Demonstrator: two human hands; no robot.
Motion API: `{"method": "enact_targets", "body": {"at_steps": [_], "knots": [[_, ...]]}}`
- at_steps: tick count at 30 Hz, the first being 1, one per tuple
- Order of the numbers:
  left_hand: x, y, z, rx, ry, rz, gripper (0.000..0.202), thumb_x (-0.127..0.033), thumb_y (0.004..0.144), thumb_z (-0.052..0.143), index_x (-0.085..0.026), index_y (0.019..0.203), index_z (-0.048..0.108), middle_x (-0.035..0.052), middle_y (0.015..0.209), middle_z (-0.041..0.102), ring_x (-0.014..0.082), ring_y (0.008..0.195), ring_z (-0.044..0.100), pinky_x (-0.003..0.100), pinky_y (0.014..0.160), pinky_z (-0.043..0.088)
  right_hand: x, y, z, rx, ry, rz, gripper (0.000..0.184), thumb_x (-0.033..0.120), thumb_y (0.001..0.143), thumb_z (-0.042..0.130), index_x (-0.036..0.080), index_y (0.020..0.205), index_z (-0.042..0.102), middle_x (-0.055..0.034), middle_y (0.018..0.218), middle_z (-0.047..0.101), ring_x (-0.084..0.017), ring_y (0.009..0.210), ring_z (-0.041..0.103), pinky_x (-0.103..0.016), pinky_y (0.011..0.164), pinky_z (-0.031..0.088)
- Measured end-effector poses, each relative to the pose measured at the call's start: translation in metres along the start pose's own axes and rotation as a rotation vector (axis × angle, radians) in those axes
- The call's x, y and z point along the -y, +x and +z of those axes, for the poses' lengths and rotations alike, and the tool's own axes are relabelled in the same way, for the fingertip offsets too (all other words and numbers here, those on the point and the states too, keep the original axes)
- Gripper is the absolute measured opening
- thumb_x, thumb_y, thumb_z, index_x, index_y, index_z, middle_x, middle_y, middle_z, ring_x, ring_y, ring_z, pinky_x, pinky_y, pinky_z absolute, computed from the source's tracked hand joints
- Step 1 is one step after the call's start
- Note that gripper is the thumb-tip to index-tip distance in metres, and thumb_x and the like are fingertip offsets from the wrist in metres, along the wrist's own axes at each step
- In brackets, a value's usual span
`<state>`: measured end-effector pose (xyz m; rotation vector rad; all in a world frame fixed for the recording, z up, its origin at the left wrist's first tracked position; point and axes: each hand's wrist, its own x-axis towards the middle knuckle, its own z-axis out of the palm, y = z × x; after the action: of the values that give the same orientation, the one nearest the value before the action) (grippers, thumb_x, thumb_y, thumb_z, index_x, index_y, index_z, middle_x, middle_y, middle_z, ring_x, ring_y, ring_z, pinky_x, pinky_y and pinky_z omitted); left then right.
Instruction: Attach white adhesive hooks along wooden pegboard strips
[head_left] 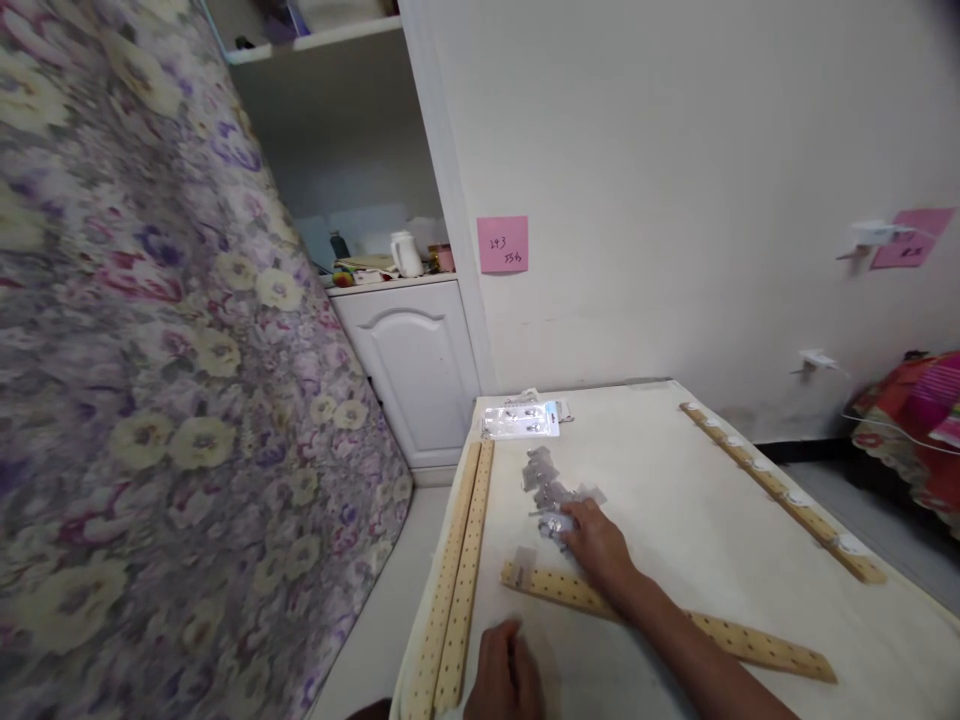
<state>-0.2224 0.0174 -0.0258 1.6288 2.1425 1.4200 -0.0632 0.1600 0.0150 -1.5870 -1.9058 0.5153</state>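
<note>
My right hand reaches across the white table into a pile of small clear plastic pieces; its fingers are bent over the pile, and what they grip is hidden. Its forearm lies over a perforated wooden strip that runs slantwise across the table. My left hand rests at the table's near edge with the fingers curled in, beside two more perforated strips lying side by side along the left edge.
A clear blister pack lies at the table's far left corner. Another strip with white clips runs along the right side. A floral mattress leans at left. White cabinet, pink notes on the wall.
</note>
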Motion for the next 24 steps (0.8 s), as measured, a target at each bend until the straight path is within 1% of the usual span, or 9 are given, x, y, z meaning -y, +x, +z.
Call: {"method": "enact_targets", "body": {"at_steps": [2,5,9,12,14,18,20,22,24], "knots": [[0.001,0.000,0.001,-0.008,-0.001,0.010,0.027,-0.038,0.087,0.038,-0.023,0.094,0.060,0.0030,0.086,0.066,0.0184,0.079,0.064,0.027,0.067,0.048,0.002,0.002,0.007,-0.010,-0.051,0.012,0.032,0.017,0.074,0.054,0.023,0.105,0.059,-0.0054,0.106,0.055,-0.018,0.083,0.058,-0.026,0.071,0.040],[0.001,0.000,0.002,0.004,-0.004,0.026,0.027,-0.038,0.087,0.037,-0.024,0.095,0.059,0.0034,0.086,0.066,0.0185,0.081,0.064,0.027,0.067,0.048,0.000,-0.003,0.011,-0.062,-0.032,0.007,0.026,0.014,0.074,0.052,0.022,0.098,0.057,-0.0036,0.102,0.053,-0.016,0.081,0.056,-0.025,0.069,0.039],[-0.001,-0.001,0.000,0.011,0.017,0.026,0.026,-0.038,0.087,0.038,-0.024,0.095,0.059,0.0026,0.087,0.066,0.0184,0.079,0.064,0.028,0.066,0.048,-0.008,-0.009,0.009,-0.129,0.070,0.008,0.017,0.015,0.075,0.048,0.022,0.088,0.055,-0.0019,0.095,0.053,-0.015,0.076,0.055,-0.025,0.067,0.040],[-0.002,-0.001,-0.002,0.021,0.008,0.041,0.026,-0.038,0.088,0.039,-0.025,0.097,0.059,0.0024,0.088,0.066,0.0182,0.081,0.063,0.028,0.068,0.048,-0.014,-0.009,0.005,-0.120,0.192,0.013,0.007,0.018,0.074,0.049,0.020,0.077,0.055,-0.0017,0.084,0.055,-0.016,0.072,0.054,-0.026,0.067,0.041],[-0.003,0.000,-0.003,0.031,-0.003,0.047,0.025,-0.038,0.088,0.039,-0.024,0.097,0.058,0.0023,0.087,0.065,0.0181,0.081,0.063,0.028,0.070,0.048,-0.016,-0.009,0.001,-0.115,0.285,-0.005,0.005,0.020,0.074,0.050,0.020,0.073,0.055,-0.0020,0.077,0.056,-0.017,0.071,0.055,-0.027,0.067,0.043],[-0.009,0.000,-0.006,0.054,0.012,0.014,0.024,-0.038,0.088,0.040,-0.025,0.096,0.058,0.0019,0.086,0.065,0.0180,0.079,0.063,0.029,0.069,0.047,-0.017,-0.016,-0.012,-0.151,0.444,0.011,0.011,0.028,0.080,0.047,0.020,0.076,0.054,-0.0019,0.074,0.062,-0.018,0.071,0.059,-0.028,0.068,0.044],[-0.013,0.000,-0.008,0.065,0.012,0.017,0.024,-0.038,0.088,0.039,-0.025,0.096,0.058,0.0020,0.088,0.065,0.0182,0.081,0.063,0.029,0.071,0.047,-0.014,-0.023,-0.020,-0.102,0.476,0.026,0.015,0.031,0.084,0.043,0.021,0.081,0.054,-0.0006,0.070,0.063,-0.017,0.064,0.059,-0.027,0.064,0.045],[-0.016,0.000,-0.009,0.073,0.016,0.025,0.025,-0.038,0.088,0.038,-0.024,0.096,0.058,0.0023,0.089,0.065,0.0185,0.083,0.063,0.029,0.072,0.047,-0.008,-0.029,-0.030,-0.039,0.403,-0.048,0.018,0.031,0.086,0.042,0.020,0.086,0.057,-0.0006,0.072,0.064,-0.016,0.063,0.059,-0.026,0.063,0.045],[-0.019,0.000,-0.010,0.076,0.028,0.021,0.025,-0.038,0.088,0.038,-0.024,0.096,0.058,0.0025,0.089,0.065,0.0185,0.084,0.063,0.029,0.071,0.046,0.000,-0.033,-0.041,0.003,0.246,-0.186,0.021,0.028,0.086,0.042,0.022,0.090,0.062,-0.0023,0.082,0.066,-0.017,0.073,0.061,-0.027,0.069,0.044]]}}
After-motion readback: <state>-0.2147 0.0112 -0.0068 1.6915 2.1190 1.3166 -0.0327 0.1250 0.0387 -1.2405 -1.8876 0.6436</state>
